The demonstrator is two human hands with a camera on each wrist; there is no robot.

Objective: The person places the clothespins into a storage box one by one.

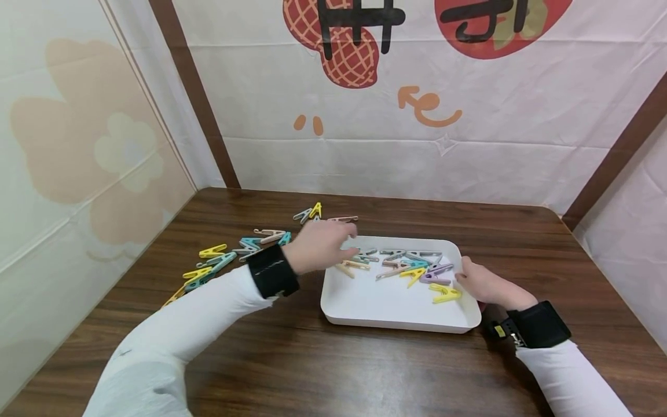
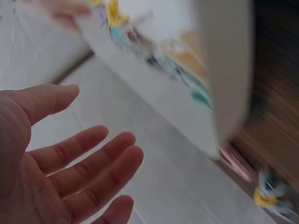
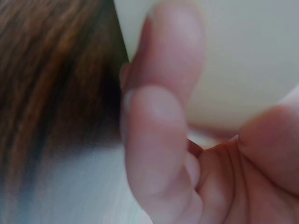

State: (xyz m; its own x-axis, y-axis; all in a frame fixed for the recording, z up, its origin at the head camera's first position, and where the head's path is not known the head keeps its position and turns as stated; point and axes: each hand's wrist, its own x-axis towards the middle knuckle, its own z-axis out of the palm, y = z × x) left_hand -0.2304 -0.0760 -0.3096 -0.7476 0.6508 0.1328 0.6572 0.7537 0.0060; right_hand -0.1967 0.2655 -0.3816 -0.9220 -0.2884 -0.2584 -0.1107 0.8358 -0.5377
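A white rectangular tray (image 1: 391, 306) sits on the table with several clothespins in its far half, among them a yellow clothespin (image 1: 446, 294) at the right and a purple clothespin (image 1: 436, 278). Fingers of my right hand (image 1: 492, 286) are curled under the tray's right side, with the thumb at its rim; the right wrist view shows them close against the tray wall (image 3: 243, 60). My left hand (image 1: 320, 246) hovers by the far left corner of the tray, holding nothing. In the left wrist view its fingers (image 2: 88, 154) are spread and slightly bent, apart from the tray.
Left of the tray lies a loose row of yellow, teal, grey and beige clothespins, including a yellow clothespin (image 1: 212, 251). Beyond the left hand is a small group with another yellow clothespin (image 1: 315, 210). Printed cloth walls (image 1: 365, 162) border the dark wooden table (image 1: 333, 370).
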